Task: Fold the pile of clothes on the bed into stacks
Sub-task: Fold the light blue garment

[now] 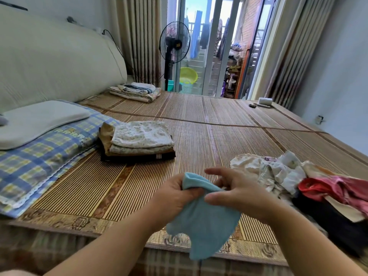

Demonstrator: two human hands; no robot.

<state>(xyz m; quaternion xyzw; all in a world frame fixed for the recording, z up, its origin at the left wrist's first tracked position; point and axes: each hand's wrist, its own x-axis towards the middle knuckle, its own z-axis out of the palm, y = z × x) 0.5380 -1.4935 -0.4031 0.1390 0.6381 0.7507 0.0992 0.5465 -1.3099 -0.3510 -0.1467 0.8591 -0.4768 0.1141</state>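
Note:
A small light-blue cloth hangs in the air above the near edge of the bed. My left hand grips its upper left edge. My right hand pinches the upper right part, with the index finger stretched out above. A loose pile of unfolded clothes, cream, floral, red and black, lies on the mat at the right. A folded stack with a floral piece on top sits on the mat to the left of centre.
The bed is covered by a striped bamboo mat. A grey pillow on a blue plaid cover lies at the left. Folded bedding sits at the far edge. A standing fan and glass doors are behind.

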